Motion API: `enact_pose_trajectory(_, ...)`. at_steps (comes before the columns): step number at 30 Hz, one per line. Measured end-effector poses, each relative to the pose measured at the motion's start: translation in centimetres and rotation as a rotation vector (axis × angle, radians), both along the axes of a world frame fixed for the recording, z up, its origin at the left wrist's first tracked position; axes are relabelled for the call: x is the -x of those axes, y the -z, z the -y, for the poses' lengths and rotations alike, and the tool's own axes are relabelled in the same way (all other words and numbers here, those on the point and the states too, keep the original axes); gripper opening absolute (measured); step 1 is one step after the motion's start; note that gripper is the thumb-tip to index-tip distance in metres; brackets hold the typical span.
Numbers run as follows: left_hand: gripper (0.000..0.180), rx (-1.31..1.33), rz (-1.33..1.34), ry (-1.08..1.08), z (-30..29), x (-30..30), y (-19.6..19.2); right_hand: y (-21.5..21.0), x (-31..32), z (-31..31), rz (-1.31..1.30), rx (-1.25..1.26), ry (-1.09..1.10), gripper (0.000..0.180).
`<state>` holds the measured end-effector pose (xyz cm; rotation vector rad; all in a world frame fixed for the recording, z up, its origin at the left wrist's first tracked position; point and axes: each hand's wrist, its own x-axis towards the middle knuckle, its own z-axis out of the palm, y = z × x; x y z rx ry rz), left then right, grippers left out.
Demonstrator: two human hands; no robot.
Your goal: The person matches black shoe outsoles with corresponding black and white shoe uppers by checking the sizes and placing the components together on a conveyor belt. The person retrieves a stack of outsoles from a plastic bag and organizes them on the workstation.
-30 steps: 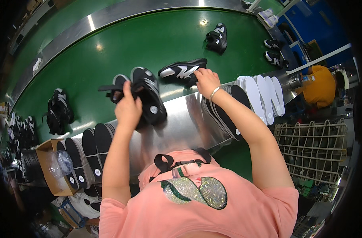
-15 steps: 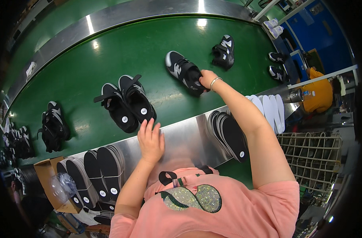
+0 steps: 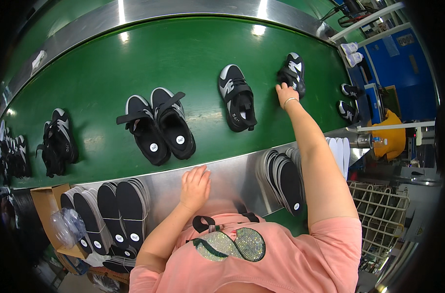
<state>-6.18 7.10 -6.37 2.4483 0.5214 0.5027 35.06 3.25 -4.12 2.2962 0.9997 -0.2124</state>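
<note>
1. I look down through one wide, head-worn fisheye.
2. The pink shirt point(image 3: 300, 249) sits nearest my lens.
3. I face across the green counter point(image 3: 183, 49) toward its far edge.

Green conveyor belt point(image 3: 193, 63), metal edging point(image 3: 193, 10), bright light reflections point(image 3: 258, 30), blue panel point(image 3: 400, 63) at right, white rail point(image 3: 413, 125), wire rack point(image 3: 381, 215) lower right
</note>
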Motion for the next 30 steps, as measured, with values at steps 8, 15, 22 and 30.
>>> enact_pose_trajectory(8, 0.025, -0.015, 0.054, -0.014, 0.1, 0.1, 0.3, -3.3, 4.8, 1.3, -0.256, -0.755, -0.096, 0.025)
enact_pose_trajectory(15, 0.022, -0.022, 0.058, -0.026, 0.3, 0.2, 0.4, -5.8, 14.1, 1.9, -0.24, -0.457, -0.365, 0.054)
enact_pose_trajectory(22, 0.023, 0.032, 0.117, -0.03, 0.2, 0.1, 0.5, -5.5, 15.5, -0.7, -0.316, -0.269, -0.193, 0.035)
enact_pose_trajectory(30, 0.057, 0.494, 0.237, -0.239, 0.0, -0.8, -2.6, -9.9, 25.0, 7.3, -0.637, -0.363, -0.329, 0.036)
